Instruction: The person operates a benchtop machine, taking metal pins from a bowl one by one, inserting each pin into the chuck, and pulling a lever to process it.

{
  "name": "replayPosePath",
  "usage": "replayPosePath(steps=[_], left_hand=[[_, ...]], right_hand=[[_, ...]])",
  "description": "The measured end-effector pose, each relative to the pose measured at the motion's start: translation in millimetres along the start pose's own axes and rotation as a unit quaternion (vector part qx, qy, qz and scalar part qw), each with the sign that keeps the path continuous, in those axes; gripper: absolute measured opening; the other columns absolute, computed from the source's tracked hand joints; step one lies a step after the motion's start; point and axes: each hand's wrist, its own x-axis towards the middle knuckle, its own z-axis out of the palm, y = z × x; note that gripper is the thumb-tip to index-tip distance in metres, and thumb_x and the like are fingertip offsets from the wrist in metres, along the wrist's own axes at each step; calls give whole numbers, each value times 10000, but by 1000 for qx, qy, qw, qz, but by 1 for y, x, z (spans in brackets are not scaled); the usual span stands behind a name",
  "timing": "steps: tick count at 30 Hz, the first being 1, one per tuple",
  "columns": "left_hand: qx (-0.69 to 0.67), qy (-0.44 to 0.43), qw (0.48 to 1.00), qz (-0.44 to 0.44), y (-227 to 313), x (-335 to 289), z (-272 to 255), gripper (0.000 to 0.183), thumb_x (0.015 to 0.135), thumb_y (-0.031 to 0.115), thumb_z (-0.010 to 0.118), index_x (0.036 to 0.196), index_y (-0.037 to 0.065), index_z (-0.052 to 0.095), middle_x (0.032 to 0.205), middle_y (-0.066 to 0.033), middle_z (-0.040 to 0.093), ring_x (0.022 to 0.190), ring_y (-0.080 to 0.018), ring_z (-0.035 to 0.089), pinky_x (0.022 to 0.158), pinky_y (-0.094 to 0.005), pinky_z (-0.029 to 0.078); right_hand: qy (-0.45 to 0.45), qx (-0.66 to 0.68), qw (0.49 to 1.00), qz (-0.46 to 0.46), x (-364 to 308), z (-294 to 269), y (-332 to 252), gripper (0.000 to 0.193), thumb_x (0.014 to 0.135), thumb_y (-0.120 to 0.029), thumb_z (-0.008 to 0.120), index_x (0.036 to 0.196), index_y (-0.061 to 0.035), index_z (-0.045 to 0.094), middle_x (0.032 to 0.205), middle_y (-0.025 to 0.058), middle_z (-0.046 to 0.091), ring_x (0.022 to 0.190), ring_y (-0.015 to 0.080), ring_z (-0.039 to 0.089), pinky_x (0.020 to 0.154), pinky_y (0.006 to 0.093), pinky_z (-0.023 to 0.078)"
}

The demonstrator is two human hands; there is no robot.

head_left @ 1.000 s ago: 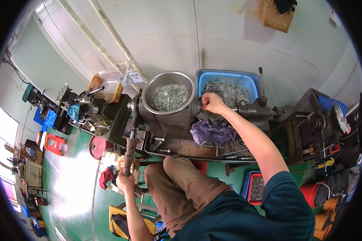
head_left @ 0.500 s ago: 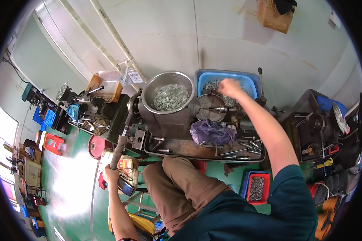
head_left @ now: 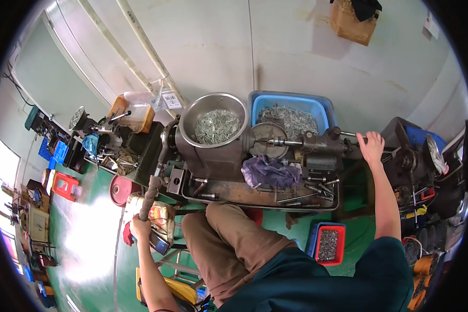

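My left hand [head_left: 140, 227] is closed around the lower end of a long wrapped lever [head_left: 150, 196] at the left of a small bench lathe [head_left: 213, 164]. At the lathe's right end, my right hand [head_left: 371, 148] grips the end of a metal tailstock lever [head_left: 348, 134], partly hiding its black knob. A drill chuck [head_left: 279, 141] points left towards the lathe's work-holding end. Small metal pins fill part of a steel bowl [head_left: 187, 117] on top of the lathe. More metal parts lie in a blue basin [head_left: 325, 112] behind it.
A purple rag [head_left: 270, 171] lies over the front of the metal tray [head_left: 229, 200], near several loose tools. Below stands a red bin [head_left: 340, 244] of small metal bits. Other machines flank the lathe, with an orange basket [head_left: 146, 118] at the left and a stool [head_left: 179, 265] beneath me.
My right hand has left the blue basin and moved right onto the tailstock lever. That lever has swung from upright to pointing right. My left hand stays on the wrapped lever.
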Motion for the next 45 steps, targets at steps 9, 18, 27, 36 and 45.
replayPosePath(steps=[9,18,27,36,45], left_hand=[[7,-4,1000,13,-3,0,3,209,613,151,566,784,32,586,711,-186,573,698,-331,558,629,-398,432],[-6,-1,1000,18,-6,4,8,193,621,142,560,773,26,584,716,-191,569,703,-340,553,635,-404,426],[-21,6,999,24,-10,5,12,193,601,114,537,762,18,585,702,-197,568,692,-352,550,636,-400,426],[-9,-6,1000,19,-9,4,9,204,603,136,555,776,32,585,706,-186,574,688,-342,554,630,-401,432],[-10,11,1000,0,0,0,0,197,632,154,547,776,29,598,682,-203,570,677,-358,556,614,-409,428]], right_hand=[[-47,-13,999,-14,-29,-32,-2,507,714,-486,517,575,1,542,577,202,535,591,360,533,563,421,419],[-30,-27,999,-4,-32,-33,-7,529,723,-507,490,600,3,559,595,202,545,610,361,538,576,424,420],[-74,-40,996,30,-33,-35,-10,525,724,-511,488,709,3,596,678,204,568,700,346,548,638,416,422],[-64,-20,998,12,-24,-27,-6,364,720,-406,550,739,-43,573,765,123,551,822,283,502,696,405,384],[-67,174,979,-79,31,24,-166,181,637,-258,613,761,-126,601,885,64,560,957,245,449,801,425,333]])
